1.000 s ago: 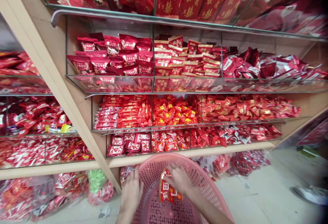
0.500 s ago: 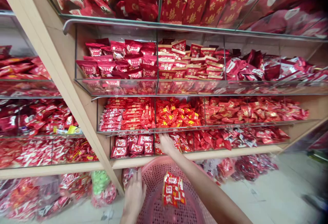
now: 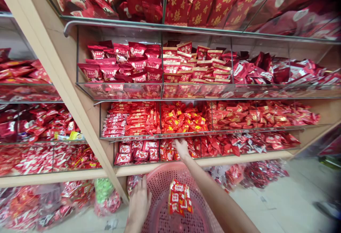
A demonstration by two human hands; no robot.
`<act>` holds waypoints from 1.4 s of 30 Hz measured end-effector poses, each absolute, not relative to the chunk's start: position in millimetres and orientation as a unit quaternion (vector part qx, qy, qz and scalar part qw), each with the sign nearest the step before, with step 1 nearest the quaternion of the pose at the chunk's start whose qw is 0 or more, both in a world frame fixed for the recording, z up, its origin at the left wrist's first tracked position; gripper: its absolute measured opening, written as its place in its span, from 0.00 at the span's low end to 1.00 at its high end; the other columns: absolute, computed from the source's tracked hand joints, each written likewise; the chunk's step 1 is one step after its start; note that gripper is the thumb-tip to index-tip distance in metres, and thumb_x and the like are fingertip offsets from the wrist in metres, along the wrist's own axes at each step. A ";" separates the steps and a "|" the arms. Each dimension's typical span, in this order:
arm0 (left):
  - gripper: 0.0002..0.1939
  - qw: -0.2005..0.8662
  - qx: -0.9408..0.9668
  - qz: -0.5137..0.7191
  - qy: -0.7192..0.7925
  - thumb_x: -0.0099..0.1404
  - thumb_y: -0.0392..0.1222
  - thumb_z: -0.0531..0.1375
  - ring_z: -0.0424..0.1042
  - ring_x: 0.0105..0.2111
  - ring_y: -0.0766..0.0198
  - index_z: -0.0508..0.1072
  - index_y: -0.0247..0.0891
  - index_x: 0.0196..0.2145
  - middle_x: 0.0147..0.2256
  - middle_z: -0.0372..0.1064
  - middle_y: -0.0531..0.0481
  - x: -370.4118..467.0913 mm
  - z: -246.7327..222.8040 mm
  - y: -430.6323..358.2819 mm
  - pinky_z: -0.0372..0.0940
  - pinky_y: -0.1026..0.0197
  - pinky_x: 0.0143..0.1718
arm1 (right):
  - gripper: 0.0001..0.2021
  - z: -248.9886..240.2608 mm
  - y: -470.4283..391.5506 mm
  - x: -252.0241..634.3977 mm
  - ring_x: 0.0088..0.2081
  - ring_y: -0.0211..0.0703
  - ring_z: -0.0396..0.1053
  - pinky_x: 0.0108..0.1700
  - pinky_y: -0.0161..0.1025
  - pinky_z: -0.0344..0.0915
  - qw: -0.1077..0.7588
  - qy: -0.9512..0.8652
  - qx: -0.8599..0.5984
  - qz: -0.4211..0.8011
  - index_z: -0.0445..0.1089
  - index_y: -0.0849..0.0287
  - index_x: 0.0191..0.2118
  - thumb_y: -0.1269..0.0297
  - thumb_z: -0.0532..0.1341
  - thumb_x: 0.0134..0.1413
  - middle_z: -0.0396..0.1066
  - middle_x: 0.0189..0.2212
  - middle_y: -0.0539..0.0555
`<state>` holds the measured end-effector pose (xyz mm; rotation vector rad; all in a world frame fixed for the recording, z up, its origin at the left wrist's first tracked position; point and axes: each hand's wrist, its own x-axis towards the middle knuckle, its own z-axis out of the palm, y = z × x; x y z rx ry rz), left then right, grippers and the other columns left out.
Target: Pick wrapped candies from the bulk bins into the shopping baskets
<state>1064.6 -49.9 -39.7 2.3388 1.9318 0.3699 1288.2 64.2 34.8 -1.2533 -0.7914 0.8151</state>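
My left hand (image 3: 139, 200) grips the left rim of a pink perforated plastic basket (image 3: 166, 171), its fingers bent over the edge. Inside the basket lie several small red-and-gold wrapped packets (image 3: 179, 197). My right hand (image 3: 182, 149) reaches over the basket into the lowest shelf, its fingers stretched out and apart over a heap of red packets (image 3: 166, 152) in one compartment. Nothing shows in that hand, though some fingertips are hard to make out. Just to the left, a compartment holds red packets with white heart-print fronts (image 3: 138, 153).
Clear-fronted shelves (image 3: 197, 91) rise above, divided into compartments of red wrapped packets. A slanting wooden upright (image 3: 62, 84) separates another shelf unit on the left. Plastic bags of packets (image 3: 261, 172) rest on the tiled floor (image 3: 277, 204) beneath the shelves.
My right hand has shifted to the right across the heap of red packets. My left hand stays on the basket rim, and the packets in the basket look the same.
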 end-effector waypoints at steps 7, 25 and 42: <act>0.25 0.030 0.767 0.114 0.631 0.60 0.37 0.45 0.65 0.44 0.61 0.54 0.34 0.56 0.47 0.63 0.42 1064.0 -38.2 -50.4 0.59 0.60 0.45 | 0.17 37.6 4.0 1298.8 0.29 0.39 0.71 0.34 0.37 0.68 0.712 -0.198 -0.415 0.532 0.58 0.55 0.33 0.65 0.64 0.35 0.68 0.23 0.45; 0.25 0.029 0.763 0.101 0.638 0.61 0.39 0.45 0.64 0.44 0.61 0.54 0.36 0.56 0.45 0.64 0.43 1067.9 -28.0 -51.4 0.58 0.59 0.45 | 0.11 -24.6 -72.4 1300.8 0.30 0.42 0.71 0.39 0.40 0.66 0.594 -0.198 -0.496 0.602 0.63 0.55 0.28 0.62 0.64 0.35 0.71 0.28 0.48; 0.24 0.035 0.759 0.096 0.643 0.61 0.38 0.44 0.65 0.44 0.61 0.54 0.35 0.56 0.47 0.63 0.42 1068.3 -27.6 -52.9 0.59 0.60 0.44 | 0.09 -77.5 -64.9 1296.0 0.20 0.41 0.67 0.25 0.37 0.62 0.563 -0.308 -0.612 0.462 0.64 0.57 0.18 0.66 0.65 0.28 0.69 0.16 0.47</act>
